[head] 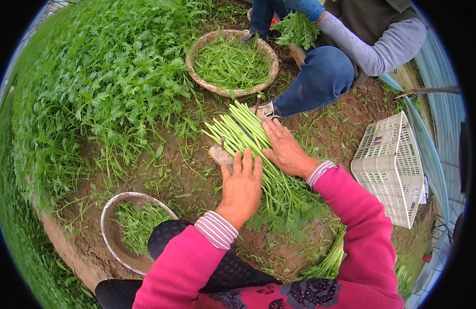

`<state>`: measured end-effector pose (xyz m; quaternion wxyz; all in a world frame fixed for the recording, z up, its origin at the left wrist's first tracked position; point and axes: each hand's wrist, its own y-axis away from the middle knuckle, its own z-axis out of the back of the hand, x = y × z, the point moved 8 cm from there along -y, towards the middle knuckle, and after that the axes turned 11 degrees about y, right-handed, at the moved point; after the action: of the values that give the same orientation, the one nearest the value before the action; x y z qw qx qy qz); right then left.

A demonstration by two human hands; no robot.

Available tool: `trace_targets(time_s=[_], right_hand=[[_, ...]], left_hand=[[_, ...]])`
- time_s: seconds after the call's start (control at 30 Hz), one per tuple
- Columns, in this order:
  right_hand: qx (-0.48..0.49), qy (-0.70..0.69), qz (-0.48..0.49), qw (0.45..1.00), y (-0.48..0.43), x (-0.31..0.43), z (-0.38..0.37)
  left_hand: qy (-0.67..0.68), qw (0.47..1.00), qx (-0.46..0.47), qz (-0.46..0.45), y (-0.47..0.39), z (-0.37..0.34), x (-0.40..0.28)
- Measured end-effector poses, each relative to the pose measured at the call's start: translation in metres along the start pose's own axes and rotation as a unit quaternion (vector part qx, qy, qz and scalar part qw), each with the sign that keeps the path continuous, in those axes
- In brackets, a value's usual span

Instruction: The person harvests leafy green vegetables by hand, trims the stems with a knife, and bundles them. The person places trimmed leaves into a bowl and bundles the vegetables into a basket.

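A loose pile of leafy green stalks (257, 150) lies before me, cut ends towards the upper left and feathery leaves towards the lower right. It rests across a low support with upright pegs (222, 140); most of that support is hidden. My left hand (241, 187) lies with spread fingers on the pile's near side. My right hand (286, 150) lies flat against its far side, fingers towards the cut ends. Neither hand is closed around the stalks. A bundle of similar stalks (330, 258) with a red tie lies on the ground near my right forearm.
A round basin (106, 220) holding greens stands at lower left, and a larger one (274, 69) at the top. A co-worker's jeans-clad leg (319, 81) and blue-gloved hand (305, 7) with greens are at upper right. A white plastic crate (377, 162) stands right; leafy plants (91, 77) grow left.
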<state>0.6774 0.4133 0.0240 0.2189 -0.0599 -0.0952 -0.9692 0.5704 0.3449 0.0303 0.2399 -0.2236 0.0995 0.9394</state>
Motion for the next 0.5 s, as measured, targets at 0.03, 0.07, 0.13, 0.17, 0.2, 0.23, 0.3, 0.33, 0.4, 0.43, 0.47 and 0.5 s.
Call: trace_targets(time_s=[0.03, 0.07, 0.13, 0.17, 0.2, 0.23, 0.3, 0.33, 0.4, 0.43, 0.47, 0.5], right_hand=[[0.003, -0.007, 0.001, 1.000, 0.001, 0.002, -0.001], [0.000, -0.014, 0.006, 1.000, 0.001, 0.003, -0.001], [-0.013, -0.020, -0.016, 1.000, 0.003, 0.000, 0.003], [-0.021, -0.023, -0.028, 0.999, 0.002, -0.002, 0.006], [-0.030, -0.013, -0.060, 0.998, 0.004, -0.007, 0.008], [-0.052, -0.003, -0.007, 0.999, 0.003, 0.000, 0.014], [-0.093, 0.016, 0.099, 0.991, 0.005, 0.015, 0.021], [-0.050, 0.035, 0.085, 0.994, 0.004, 0.013, 0.013], [-0.037, 0.032, 0.068, 0.996, 0.001, 0.009, 0.010], [-0.029, 0.031, 0.061, 0.997, 0.000, 0.008, 0.008], [-0.028, 0.005, 0.055, 0.998, 0.000, 0.008, 0.007], [-0.028, 0.009, 0.056, 0.998, -0.001, 0.009, 0.006]], left_hand=[[0.010, 1.000, -0.010, -0.009, 0.000, 0.002, 0.000], [0.007, 1.000, -0.014, -0.012, -0.001, 0.003, 0.000], [0.003, 1.000, -0.023, -0.019, -0.002, 0.003, 0.000], [-0.002, 1.000, -0.023, -0.017, -0.002, 0.002, 0.000], [-0.007, 1.000, -0.024, -0.015, -0.003, 0.002, 0.000], [-0.024, 1.000, -0.014, -0.011, -0.003, -0.001, 0.000], [-0.027, 0.999, -0.018, -0.004, -0.003, -0.001, 0.001], [-0.043, 0.999, -0.021, -0.006, -0.003, -0.001, 0.000], [-0.044, 0.999, -0.030, -0.010, -0.003, 0.001, -0.002], [-0.048, 0.998, -0.039, -0.013, -0.002, 0.003, -0.003], [-0.041, 0.998, -0.051, -0.012, -0.001, 0.006, -0.005], [-0.034, 0.997, -0.061, -0.011, 0.000, 0.010, -0.006]])
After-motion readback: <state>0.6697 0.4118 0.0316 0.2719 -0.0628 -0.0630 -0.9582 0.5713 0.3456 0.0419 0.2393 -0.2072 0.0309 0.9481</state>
